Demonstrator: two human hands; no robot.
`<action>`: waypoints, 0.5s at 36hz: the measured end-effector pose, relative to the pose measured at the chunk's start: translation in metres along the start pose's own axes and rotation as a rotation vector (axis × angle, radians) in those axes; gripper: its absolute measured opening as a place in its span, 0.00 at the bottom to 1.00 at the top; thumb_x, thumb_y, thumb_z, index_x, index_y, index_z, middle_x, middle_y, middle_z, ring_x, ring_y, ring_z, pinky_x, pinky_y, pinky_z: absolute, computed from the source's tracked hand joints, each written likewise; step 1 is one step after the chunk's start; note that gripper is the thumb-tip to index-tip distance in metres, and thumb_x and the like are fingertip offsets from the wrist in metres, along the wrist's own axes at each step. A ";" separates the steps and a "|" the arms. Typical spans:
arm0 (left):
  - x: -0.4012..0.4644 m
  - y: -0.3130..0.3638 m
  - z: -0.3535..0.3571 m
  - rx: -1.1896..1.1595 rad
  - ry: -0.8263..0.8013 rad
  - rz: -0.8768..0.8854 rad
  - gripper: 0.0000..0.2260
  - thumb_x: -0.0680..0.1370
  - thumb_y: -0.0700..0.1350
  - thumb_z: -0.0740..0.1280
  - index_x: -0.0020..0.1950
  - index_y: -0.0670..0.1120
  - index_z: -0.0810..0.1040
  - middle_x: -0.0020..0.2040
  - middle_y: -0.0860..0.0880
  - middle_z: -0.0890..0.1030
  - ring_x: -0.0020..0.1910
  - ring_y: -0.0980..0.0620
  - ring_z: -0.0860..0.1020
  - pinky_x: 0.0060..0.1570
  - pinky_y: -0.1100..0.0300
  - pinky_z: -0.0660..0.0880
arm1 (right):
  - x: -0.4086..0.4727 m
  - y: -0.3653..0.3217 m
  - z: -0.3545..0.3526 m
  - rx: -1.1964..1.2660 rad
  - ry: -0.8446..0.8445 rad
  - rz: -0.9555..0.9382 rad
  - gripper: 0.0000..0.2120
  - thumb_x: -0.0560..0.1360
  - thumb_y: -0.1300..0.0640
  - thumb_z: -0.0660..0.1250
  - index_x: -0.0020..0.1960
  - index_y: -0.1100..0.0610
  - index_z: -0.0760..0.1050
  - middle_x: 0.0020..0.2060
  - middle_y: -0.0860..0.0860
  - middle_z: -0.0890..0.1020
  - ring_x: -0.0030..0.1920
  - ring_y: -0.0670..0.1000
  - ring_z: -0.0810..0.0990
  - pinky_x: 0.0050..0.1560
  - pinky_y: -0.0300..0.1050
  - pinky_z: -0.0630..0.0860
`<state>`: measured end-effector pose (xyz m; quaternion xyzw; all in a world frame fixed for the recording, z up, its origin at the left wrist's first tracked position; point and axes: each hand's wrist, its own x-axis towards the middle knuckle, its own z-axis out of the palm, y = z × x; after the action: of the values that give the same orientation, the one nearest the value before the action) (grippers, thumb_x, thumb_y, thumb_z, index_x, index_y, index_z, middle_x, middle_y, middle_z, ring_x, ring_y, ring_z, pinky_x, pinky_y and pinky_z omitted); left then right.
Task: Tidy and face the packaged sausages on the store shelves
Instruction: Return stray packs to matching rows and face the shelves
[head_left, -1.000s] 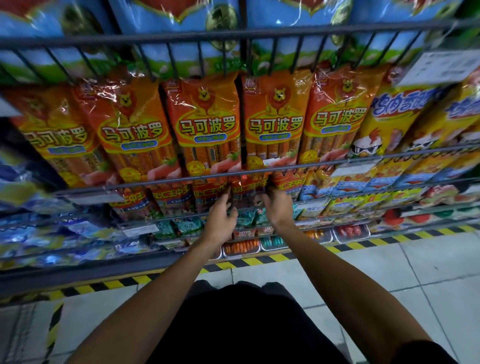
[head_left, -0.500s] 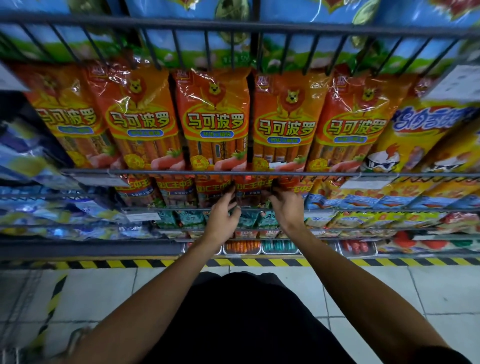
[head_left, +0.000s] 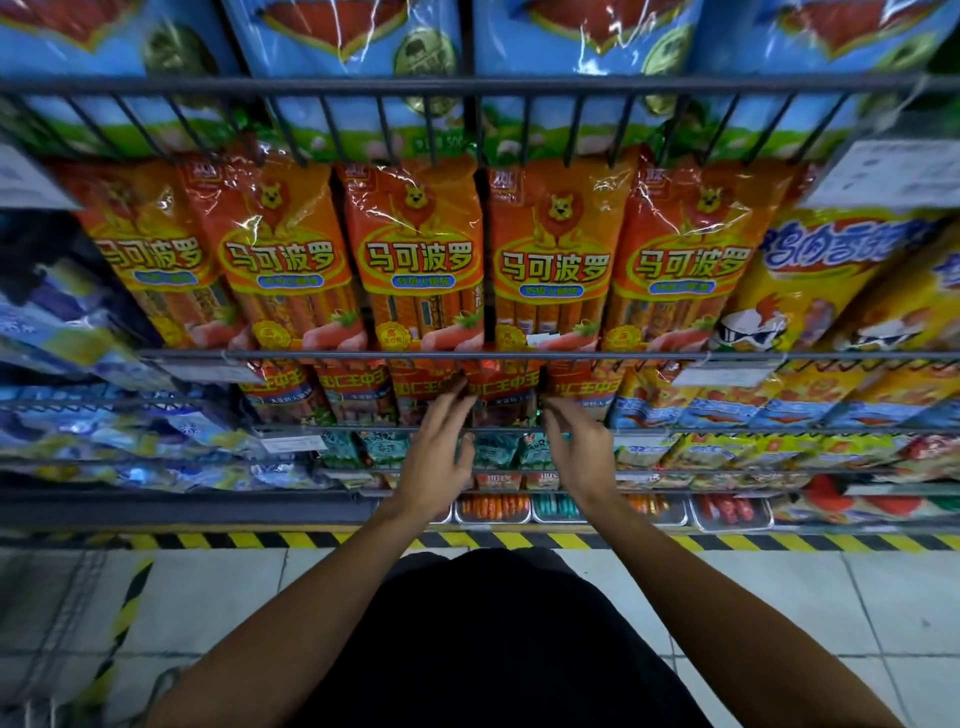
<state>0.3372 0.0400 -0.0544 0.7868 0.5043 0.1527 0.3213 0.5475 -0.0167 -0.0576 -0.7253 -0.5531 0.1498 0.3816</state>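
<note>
With our left hand (head_left: 436, 457) and right hand (head_left: 579, 449) spread, fingertips flanking the red sausage pack (head_left: 501, 387) at twelve o'clock, we judge it light, slippery and floppy, best held by its side edges.

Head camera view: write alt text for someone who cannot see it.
A person's left hand and right hand reach to a red sausage pack on a wire store shelf, fingers at either side of it. Above hangs a row of orange sausage packs; blue packs sit higher.
</note>
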 end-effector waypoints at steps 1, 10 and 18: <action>-0.002 -0.001 0.001 0.076 -0.010 0.042 0.27 0.85 0.43 0.62 0.84 0.53 0.59 0.84 0.53 0.53 0.83 0.50 0.54 0.69 0.52 0.72 | -0.002 0.001 0.001 -0.030 0.008 -0.087 0.14 0.81 0.65 0.68 0.66 0.62 0.80 0.58 0.57 0.85 0.57 0.57 0.84 0.61 0.53 0.81; 0.007 0.002 0.008 0.569 -0.021 0.102 0.32 0.82 0.48 0.63 0.84 0.49 0.55 0.84 0.45 0.53 0.82 0.42 0.51 0.81 0.41 0.43 | 0.011 0.002 0.008 -0.407 -0.205 -0.345 0.28 0.82 0.52 0.66 0.80 0.57 0.63 0.80 0.59 0.63 0.82 0.59 0.54 0.80 0.57 0.56; -0.010 -0.006 -0.003 0.412 0.187 0.112 0.29 0.80 0.45 0.65 0.81 0.46 0.64 0.81 0.42 0.62 0.80 0.39 0.52 0.79 0.39 0.50 | 0.000 -0.003 -0.001 -0.390 -0.076 -0.263 0.21 0.80 0.54 0.69 0.71 0.62 0.74 0.68 0.62 0.75 0.70 0.67 0.69 0.70 0.70 0.67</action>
<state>0.3269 0.0334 -0.0553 0.8451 0.5079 0.1363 0.0967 0.5465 -0.0170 -0.0548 -0.7008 -0.6753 0.0162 0.2294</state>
